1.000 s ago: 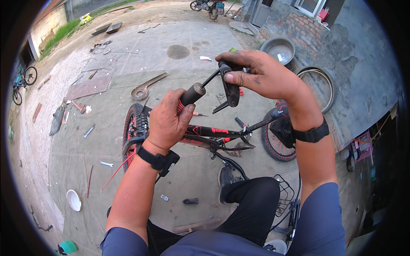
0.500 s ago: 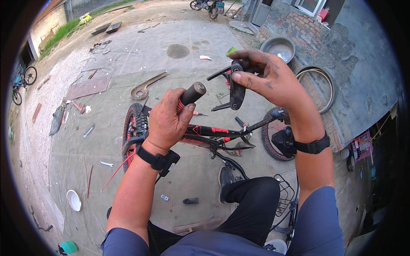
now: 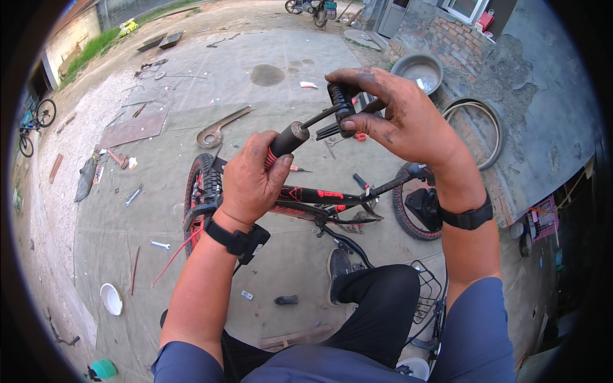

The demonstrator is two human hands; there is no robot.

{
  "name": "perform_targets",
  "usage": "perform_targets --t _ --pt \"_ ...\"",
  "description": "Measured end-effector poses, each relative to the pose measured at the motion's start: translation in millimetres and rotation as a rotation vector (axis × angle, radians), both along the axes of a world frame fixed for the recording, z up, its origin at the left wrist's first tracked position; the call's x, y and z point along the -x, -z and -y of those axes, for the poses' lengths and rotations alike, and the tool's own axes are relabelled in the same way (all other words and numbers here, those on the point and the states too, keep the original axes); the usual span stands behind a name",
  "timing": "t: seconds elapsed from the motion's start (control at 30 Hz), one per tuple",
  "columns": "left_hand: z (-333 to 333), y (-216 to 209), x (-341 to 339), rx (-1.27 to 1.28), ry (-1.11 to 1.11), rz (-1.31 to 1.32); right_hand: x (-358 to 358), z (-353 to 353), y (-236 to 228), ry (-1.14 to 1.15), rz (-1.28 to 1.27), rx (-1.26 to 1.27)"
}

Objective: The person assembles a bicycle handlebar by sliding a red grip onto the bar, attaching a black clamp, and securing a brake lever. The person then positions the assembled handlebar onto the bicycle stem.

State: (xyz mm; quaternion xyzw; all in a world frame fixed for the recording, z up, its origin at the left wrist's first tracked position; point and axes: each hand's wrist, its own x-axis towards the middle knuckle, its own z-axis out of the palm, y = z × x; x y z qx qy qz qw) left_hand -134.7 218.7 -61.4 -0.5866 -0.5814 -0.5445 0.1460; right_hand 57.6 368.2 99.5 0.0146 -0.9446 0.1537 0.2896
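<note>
My left hand (image 3: 254, 175) is wrapped round a black cylinder (image 3: 286, 142) with red stripes and a greyish end that has a hole in its middle. My right hand (image 3: 399, 115), with dark grime on it, grips a black folding multi-tool (image 3: 340, 105) between thumb and fingers. One thin rod of the tool reaches down-left to the cylinder's end; whether its tip sits inside the hole is hard to tell. Other folded-out blades point beside it. Below both hands a black and red bicycle (image 3: 313, 195) lies on the ground, its front wheel left and rear wheel right.
A chain guard (image 3: 216, 131), wrenches (image 3: 134, 195), a white bowl (image 3: 111, 299) and a black grip-like part (image 3: 286, 300) lie on the ground sheet. To the right are a grey basin (image 3: 418, 71), a tyre (image 3: 495, 131) and a wire basket (image 3: 426, 290).
My right hand has turned the multi-tool and moved it slightly, so one rod now meets the cylinder's end. My left hand stays in place on the cylinder.
</note>
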Motion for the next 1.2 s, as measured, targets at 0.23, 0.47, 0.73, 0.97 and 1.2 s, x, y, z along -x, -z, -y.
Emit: perform_targets --t 0.23,0.47,0.73,0.97,1.2 --pt "0 0 0 0.004 -0.001 0.004 -1 -5 -5 0.003 0.067 -0.127" --pt "1 -1 0 0.010 0.005 0.013 8 -10 -18 -0.053 0.089 -0.294" --pt "0 -1 0 0.010 0.010 0.011 11 -2 -25 -0.079 0.091 -0.348" --pt "1 -1 0 0.024 0.016 0.019 14 3 -27 -0.047 0.084 -0.454" --pt "1 -2 -1 0.012 0.011 0.002 12 -4 -30 -0.071 0.133 -0.363"
